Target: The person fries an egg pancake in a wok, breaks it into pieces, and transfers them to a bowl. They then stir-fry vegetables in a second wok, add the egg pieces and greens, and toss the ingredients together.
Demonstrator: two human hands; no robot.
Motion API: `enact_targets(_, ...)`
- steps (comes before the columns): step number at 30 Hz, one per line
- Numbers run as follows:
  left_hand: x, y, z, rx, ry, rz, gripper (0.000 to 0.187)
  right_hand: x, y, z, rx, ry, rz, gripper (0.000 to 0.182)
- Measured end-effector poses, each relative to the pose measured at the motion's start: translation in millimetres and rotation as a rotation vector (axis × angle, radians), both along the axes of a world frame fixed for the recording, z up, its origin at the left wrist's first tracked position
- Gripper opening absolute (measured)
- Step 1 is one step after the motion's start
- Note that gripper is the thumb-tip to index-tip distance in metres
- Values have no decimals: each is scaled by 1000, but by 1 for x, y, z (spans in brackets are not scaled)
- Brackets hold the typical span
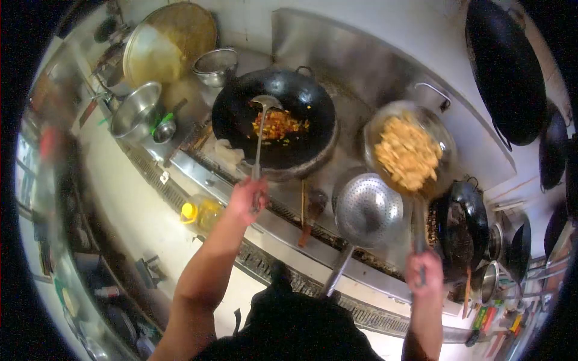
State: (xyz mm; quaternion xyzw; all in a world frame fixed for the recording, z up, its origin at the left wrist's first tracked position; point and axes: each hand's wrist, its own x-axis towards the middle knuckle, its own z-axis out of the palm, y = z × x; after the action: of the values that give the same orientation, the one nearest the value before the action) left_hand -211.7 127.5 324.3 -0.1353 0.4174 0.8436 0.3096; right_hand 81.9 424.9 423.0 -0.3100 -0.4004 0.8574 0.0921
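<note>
My left hand point(248, 200) is closed round the handle of a long metal ladle point(260, 141). The ladle's bowl rests inside a large black wok point(232, 135) on the stove, over chopped reddish-brown and yellow food point(286, 125). Over on the right, my right hand point(424, 272) grips the handle of a strainer point(445, 135), which is heaped with golden-brown slices point(408, 150). Between the wok and that strainer sits a perforated metal skimmer point(368, 207), its long handle pointing toward me. No hand touches it.
Metal bowls point(135, 111) and a large round lid point(195, 30) stand at the back left. A yellow-capped oil bottle point(201, 213) is below the stove edge. At right is a second black wok point(462, 222); more woks point(506, 66) hang on the wall.
</note>
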Motion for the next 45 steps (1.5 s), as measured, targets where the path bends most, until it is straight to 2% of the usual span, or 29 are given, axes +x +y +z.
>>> enact_targets(2, -3, -28, 11, 8, 76, -85, 11, -71, -24, -13, 163, -158, 46, 21)
enact_targets(7, -12, -57, 22, -103, 114, -52, 13, -207, -83, -48, 590, -210, 166, 23)
enact_targets(8, -13, -60, 22, -106, 145, -68, 13, -224, -90, -53, 722, -226, 186, 25)
enact_targets(9, -14, -64, 21, -110, 174, -83, 13, -237, -96, -56, 723, -229, 185, 25)
enact_targets(10, -16, -68, 18, -109, 172, -85, 13, -249, -101, -59, 929, -275, 127, 24)
enact_targets(11, -18, -73, 14, -141, 170, -95, 20, -257, -106, -63, 1133, -320, 66, 24)
enact_targets(12, -19, -76, 12, -174, 168, -105, 28, -259, -101, -71, 1132, -323, 65, 24)
enact_targets(13, -20, -78, 12, -174, 166, -108, 28, -260, -95, -73, 1250, -264, 18, 30)
enact_targets(14, -20, -79, 14, -169, 179, -101, 20, -258, -88, -75, 1368, -204, -31, 36)
enact_targets(16, -20, -78, 15, -160, 195, -101, 13, -237, -85, -63, 1383, -272, -56, 34)
enact_targets(18, -20, -76, 14, -206, 183, -82, 16, -205, -88, -45, 996, -243, -53, 30)
enact_targets(20, -17, -76, 14, -181, 172, -82, 19, -163, -85, -55, 862, -130, -112, 26)
enact_targets(22, -11, -73, 16, -155, 149, -103, 22, -109, -79, -71, 617, -147, -103, 22)
enact_targets(24, -3, -63, 18, -195, 169, -33, 27, -48, -79, -91, 311, -135, -146, 29)
enact_targets(26, 1, -54, 7, -151, 152, -92, 28, 4, -67, -113, -1, -186, -76, 28)
enact_targets(27, 5, -49, 7, -147, 139, -94, 28, 21, -65, -124, -3, -185, -90, 28)
enact_targets(29, 14, -41, 2, -123, 120, -104, 27, 51, -61, -147, -342, -202, -64, 28)
enact_targets(32, 27, -26, -5, -108, 117, -73, 26, 76, -55, -209, -351, -144, -3, 33)
enact_targets(36, 46, -5, 4, -142, 126, -54, 25, 86, -42, -246, -313, -248, 52, 33)
enact_targets(38, 54, -1, 4, -203, 193, -104, 26, 80, -43, -251, 1118, -685, 347, 37)
enact_targets(39, 55, -1, -1, -243, 325, -168, 22, 53, -56, -198, 1402, -817, 391, 38)
enact_targets(40, 62, 2, 0, -250, 323, -159, 22, 35, -63, -185, 1402, -808, 402, 38)
enact_targets(42, 73, 13, 4, -283, 408, -125, 21, -1, -76, -165, 746, -312, 197, 38)
enact_targets(43, 73, 20, -1, -281, 413, -122, 21, -31, -89, -136, 696, -224, 304, 39)
enact_targets(45, 61, 26, -19, -475, 1126, -148, 23, -91, -117, -91, 608, -42, 474, 41)
